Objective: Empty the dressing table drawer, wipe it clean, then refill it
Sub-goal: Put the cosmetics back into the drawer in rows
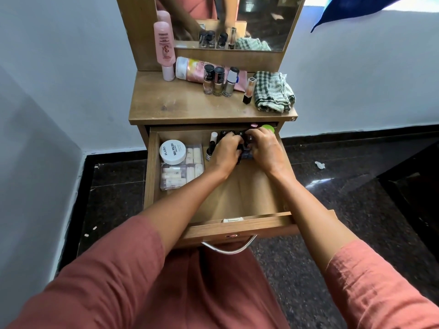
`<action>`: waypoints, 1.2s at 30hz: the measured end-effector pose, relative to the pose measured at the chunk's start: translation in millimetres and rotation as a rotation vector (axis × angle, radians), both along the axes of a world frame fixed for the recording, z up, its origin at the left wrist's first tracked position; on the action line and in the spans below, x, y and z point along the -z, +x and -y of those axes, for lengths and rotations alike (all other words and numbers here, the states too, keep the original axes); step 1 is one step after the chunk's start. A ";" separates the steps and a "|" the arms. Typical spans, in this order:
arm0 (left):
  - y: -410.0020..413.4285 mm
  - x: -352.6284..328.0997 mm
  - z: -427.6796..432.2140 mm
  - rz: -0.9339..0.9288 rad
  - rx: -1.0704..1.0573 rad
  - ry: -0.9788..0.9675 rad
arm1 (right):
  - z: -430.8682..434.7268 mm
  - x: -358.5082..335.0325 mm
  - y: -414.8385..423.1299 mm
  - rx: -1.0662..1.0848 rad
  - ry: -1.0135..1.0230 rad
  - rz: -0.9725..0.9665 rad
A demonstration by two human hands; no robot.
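Observation:
The wooden drawer [237,198] is pulled out below the dressing table top [180,103]. At its back right stands a cluster of small dark-capped bottles [228,134]. My left hand [225,150] and my right hand [263,148] are both curled round bottles in that cluster; the held ones are mostly hidden. A white nail polish remover tub [172,151] sits on a clear box of small tubes [181,174] at the drawer's left. On the top stand three nail polish bottles [218,80] and a checked cloth [273,91].
A pink bottle [164,46] stands and a pink tube [192,70] lies at the back of the top, below the mirror [261,22]. A lipstick-like tube [249,90] stands beside the cloth. Dark tiled floor lies on both sides; a metal handle [228,250] hangs from the drawer front.

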State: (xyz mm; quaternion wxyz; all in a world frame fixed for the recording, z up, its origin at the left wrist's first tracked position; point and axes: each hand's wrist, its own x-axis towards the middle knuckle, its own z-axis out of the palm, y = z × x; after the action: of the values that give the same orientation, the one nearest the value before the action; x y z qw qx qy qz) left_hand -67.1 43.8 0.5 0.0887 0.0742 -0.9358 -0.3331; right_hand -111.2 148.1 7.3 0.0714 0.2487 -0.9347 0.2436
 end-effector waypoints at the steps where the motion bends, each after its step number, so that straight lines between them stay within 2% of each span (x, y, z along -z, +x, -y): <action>1: 0.0 -0.5 0.0 0.000 -0.004 0.001 | -0.6 -1.1 0.8 0.001 0.004 0.003; 10: 2.7 -8.8 8.0 -0.047 -0.048 0.038 | -1.4 -9.1 3.1 0.030 -0.043 0.013; 21: -10.4 -63.6 56.0 -0.364 -0.112 0.017 | 46.5 -68.6 -14.3 -0.044 -0.261 -0.104; 26: -38.7 -87.0 74.8 -0.403 -0.121 -0.148 | 68.2 -93.0 -47.3 0.010 -0.103 -0.178; 31: -65.7 -92.0 86.5 -0.287 -0.081 -0.357 | 80.7 -97.6 -70.3 0.034 0.071 -0.133; 36: -76.5 -96.0 90.8 -0.184 -0.014 -0.450 | 83.6 -92.0 -79.3 0.021 0.106 -0.116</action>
State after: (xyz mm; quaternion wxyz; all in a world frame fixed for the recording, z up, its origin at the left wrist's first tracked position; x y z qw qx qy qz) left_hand -143.7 -47.0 96.5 0.1903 0.0281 -0.9738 -0.1211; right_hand -190.5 64.5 99.3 0.1148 0.2559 -0.9431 0.1783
